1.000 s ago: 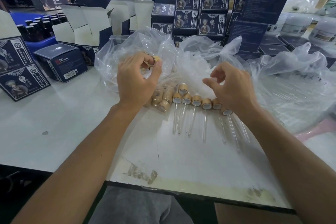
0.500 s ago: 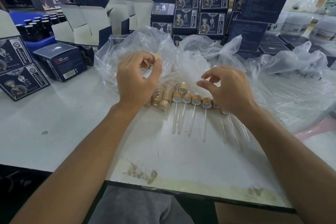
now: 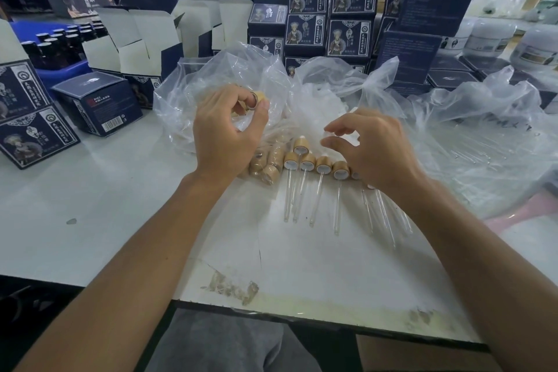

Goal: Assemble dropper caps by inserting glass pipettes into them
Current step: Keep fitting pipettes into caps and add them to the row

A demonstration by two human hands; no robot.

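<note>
Left hand [image 3: 225, 133]: centre of frame, raised over the left bag [image 3: 217, 81]; thumb and fingers curled round one wooden cap [image 3: 257, 99], open end facing the camera.

Right hand [image 3: 370, 148]: right of centre, just above the row; thumb and forefinger drawn close together. Whether a pipette sits between them cannot be told, as clear glass is lost against the plastic.

Finished droppers [image 3: 314, 166]: a row on the table [image 3: 90, 190] between the hands, caps toward the bags, glass stems pointing to the lower edge; one more lies just behind the row.

Loose pipettes [image 3: 383, 217]: on the table below the right wrist, beside the row.

Spare caps [image 3: 265, 163]: a cluster at the mouth of the left bag, under the left hand.

Right bag [image 3: 489, 142]: clear plastic, right of frame, thin glass tubes faintly visible inside.

Boxes [image 3: 329, 18]: dark printed cartons stacked along the top; open ones upper left.

Bottles [image 3: 60, 42]: dark, in a blue tray, upper left.

Jars [image 3: 489, 33]: white, upper right.
</note>
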